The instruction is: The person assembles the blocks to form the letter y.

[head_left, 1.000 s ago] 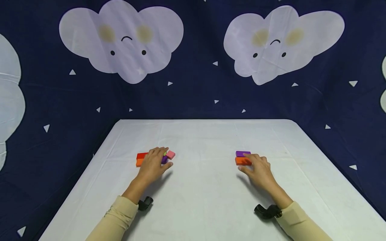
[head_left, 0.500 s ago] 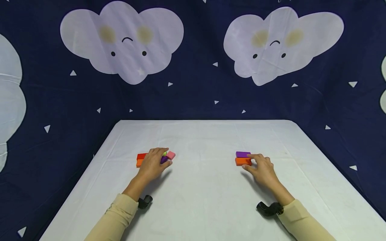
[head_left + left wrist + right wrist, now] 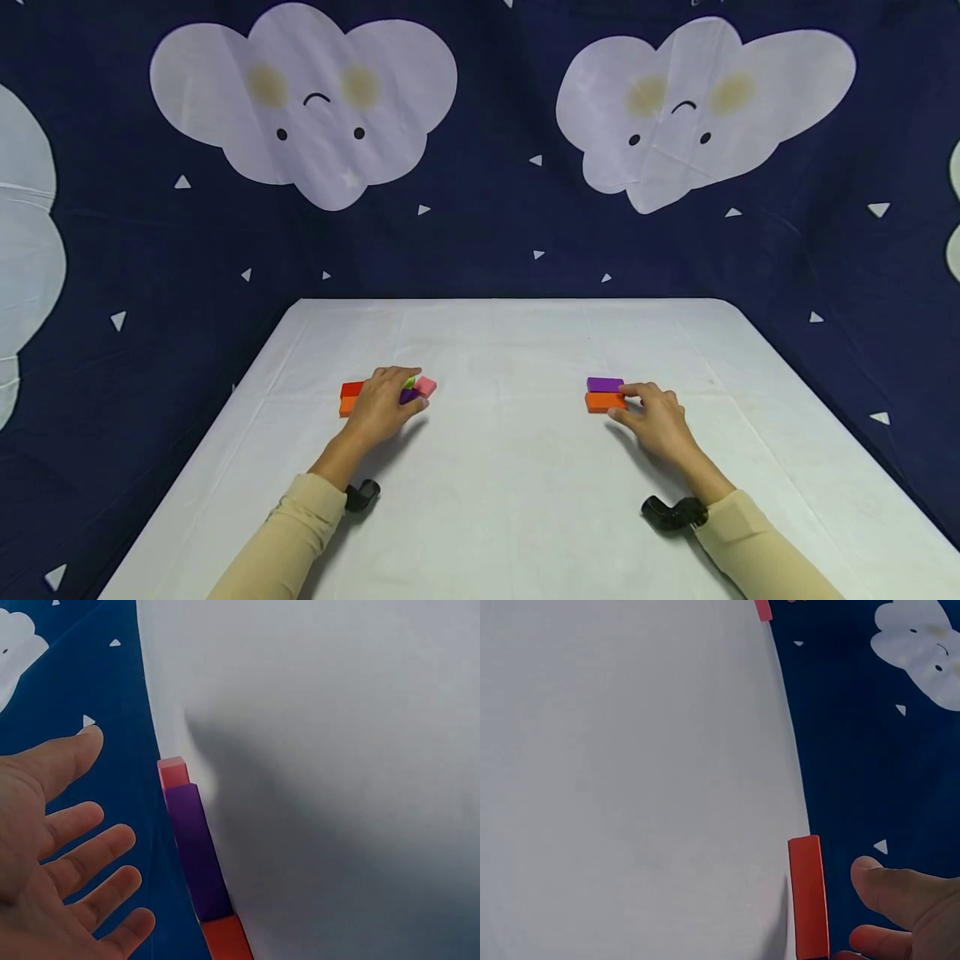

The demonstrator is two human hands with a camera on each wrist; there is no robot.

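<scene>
My left hand (image 3: 381,406) hovers over a cluster of small coloured blocks, its fingers apart and holding nothing. Beside it show a red block (image 3: 352,389), an orange block (image 3: 347,407), a purple block (image 3: 408,397), a bit of a green block (image 3: 408,383) and a pink block (image 3: 425,387). The left wrist view shows the fingers clear of the purple block (image 3: 198,851). My right hand (image 3: 657,423) is at the right end of a purple block (image 3: 603,384) and an orange block (image 3: 604,402), fingers loosely bent. In the right wrist view its thumb stands apart from the orange block (image 3: 808,896).
A white-covered table (image 3: 510,483) lies under both hands. Behind it hangs a dark blue cloth (image 3: 495,167) with white clouds and small triangles. A black wrist-worn device (image 3: 363,496) sits on the left wrist, and another black device (image 3: 673,513) on the right.
My right hand has drawn a little to the right along the orange and purple blocks, uncovering more of them. My left hand has barely moved, and the blocks stay in place.
</scene>
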